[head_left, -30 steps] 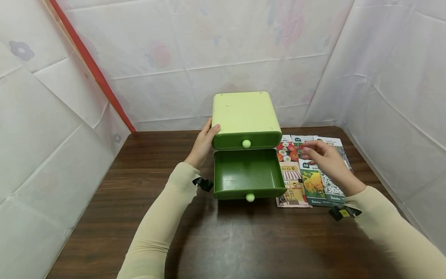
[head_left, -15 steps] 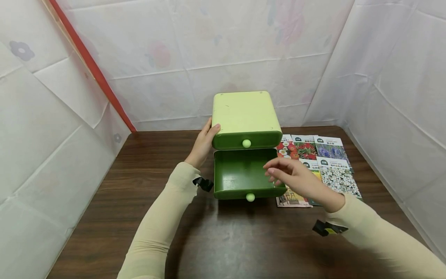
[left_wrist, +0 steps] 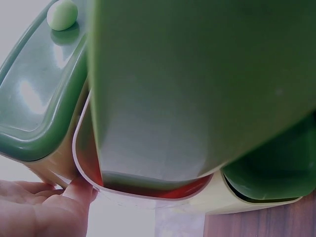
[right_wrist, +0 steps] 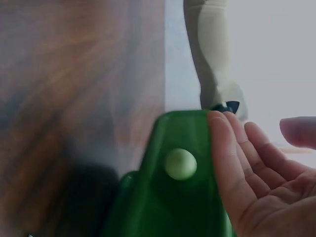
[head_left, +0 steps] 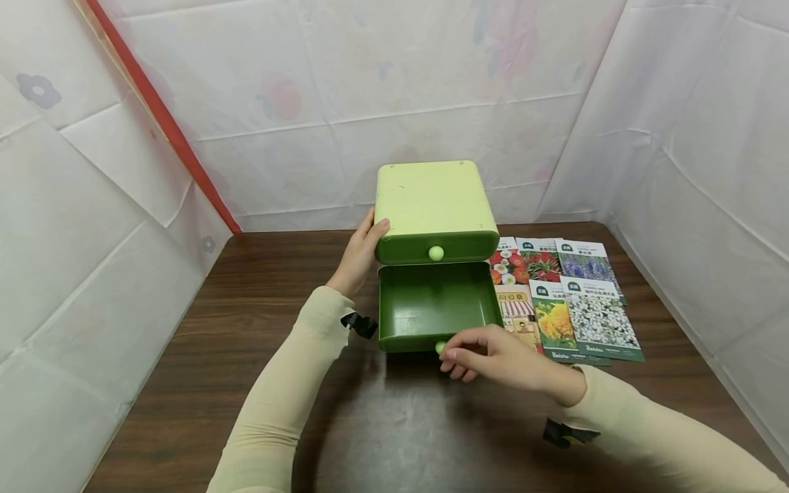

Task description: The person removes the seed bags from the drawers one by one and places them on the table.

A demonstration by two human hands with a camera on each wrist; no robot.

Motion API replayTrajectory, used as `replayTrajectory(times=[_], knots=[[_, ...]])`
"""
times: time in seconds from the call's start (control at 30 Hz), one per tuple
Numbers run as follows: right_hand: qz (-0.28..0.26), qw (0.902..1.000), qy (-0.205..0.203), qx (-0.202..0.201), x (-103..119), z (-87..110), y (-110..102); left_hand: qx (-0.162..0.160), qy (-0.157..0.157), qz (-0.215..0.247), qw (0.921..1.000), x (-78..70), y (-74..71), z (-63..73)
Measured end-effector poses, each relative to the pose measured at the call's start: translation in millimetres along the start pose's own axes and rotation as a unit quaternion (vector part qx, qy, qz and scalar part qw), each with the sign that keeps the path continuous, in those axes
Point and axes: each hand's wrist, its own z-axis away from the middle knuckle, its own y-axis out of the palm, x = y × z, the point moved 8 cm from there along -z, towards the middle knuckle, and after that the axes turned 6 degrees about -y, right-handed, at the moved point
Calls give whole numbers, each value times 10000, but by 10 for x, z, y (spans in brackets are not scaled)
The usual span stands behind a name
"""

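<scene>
A light green drawer cabinet [head_left: 434, 198] with dark green fronts stands on the table. Its upper drawer [head_left: 401, 250] is closed, and the drawer below [head_left: 403, 342] is pulled out with nothing inside. My left hand [head_left: 359, 257] holds the cabinet's left side, thumb over the top edge; in the left wrist view its fingers [left_wrist: 74, 195] lie along that side. At the front of the pulled-out drawer is my right hand [head_left: 499, 359], its fingertips right by the round pale knob [head_left: 440, 347]. From the right wrist, loosely bent fingers appear beside the drawer front, off the knob [right_wrist: 180, 164].
Several flower seed packets lie right of the cabinet, among them a white-flower packet [head_left: 603, 318] and a yellow-flower one [head_left: 557, 325]. Another green drawer front [left_wrist: 276, 168] shows below the open drawer. White sheeting [head_left: 333, 130] hangs behind the dark wooden table [head_left: 277, 287].
My right hand has moved left from over the seed packets, past the open drawer's right side, and down to its front knob. The left hand and cabinet have stayed put.
</scene>
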Motion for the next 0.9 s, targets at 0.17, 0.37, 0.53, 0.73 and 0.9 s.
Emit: replayTrajectory(times=[0.17,0.37,0.53,0.73,0.9], knots=[[-26,9992,356,152,-170,17,94,-74,51,-47,9999,5,-1,23],[-202,9971,721,135,-363,23,144,-91,93,-35,9999,7,6,27],[-518,9944,922,-23,-513,22,195,-120,73,-79,9999,10,-2,34],[-1199,9864,1074,-335,-680,-8,230,-102,60,-92,9999,4,-1,33],[-1669,9737,1379,-714,-806,-39,240,-17,-20,-37,10000,1,0,24]])
